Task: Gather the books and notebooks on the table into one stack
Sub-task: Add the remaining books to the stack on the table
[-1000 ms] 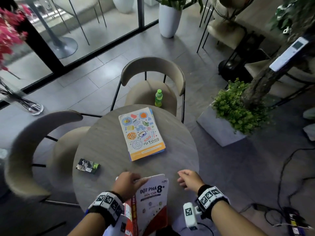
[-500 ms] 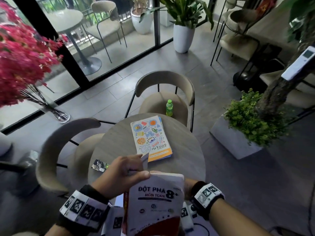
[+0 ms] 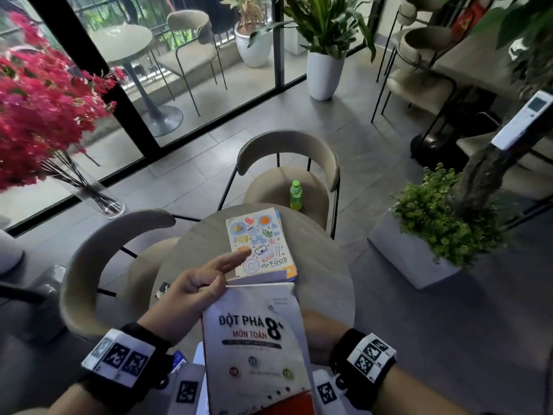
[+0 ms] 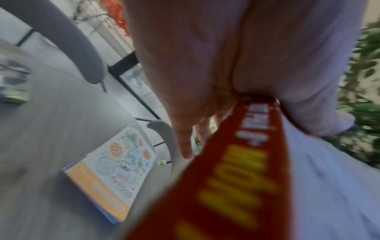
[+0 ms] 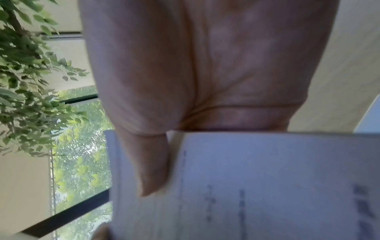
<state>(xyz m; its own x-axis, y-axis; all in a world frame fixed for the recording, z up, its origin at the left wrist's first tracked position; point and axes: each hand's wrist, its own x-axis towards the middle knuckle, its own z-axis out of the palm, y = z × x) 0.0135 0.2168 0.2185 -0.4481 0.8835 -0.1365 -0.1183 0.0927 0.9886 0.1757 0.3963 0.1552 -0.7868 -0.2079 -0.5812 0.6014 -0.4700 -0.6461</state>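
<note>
**Held book to go forward onto the food book**

I have the white-and-red paperback maths book [image 3: 257, 348] lifted off the round grey tabletop [image 3: 323, 265], above its near edge, spine on my left. My left hand [image 3: 191, 289] pinches its far-left corner, thumb on the cover, the other fingers stretched forward. My right hand [image 5: 205, 81] grasps the right edge, thumb curled over the page block; in the head view it is mostly hidden behind the cover.

The white illustrated food book with an orange band [image 3: 260, 244] lies flat on the far half of the tabletop, nearly reaching the far edge, atop something blue-edged. It sits straight ahead of my fingertips, beyond the held book's far end. Their long axes run almost parallel, near edge to far edge, the food book turned slightly. Neither hand looks clearly nearer, so I judge the move to be a forward carry with both hands, little rotation needed.
</note>
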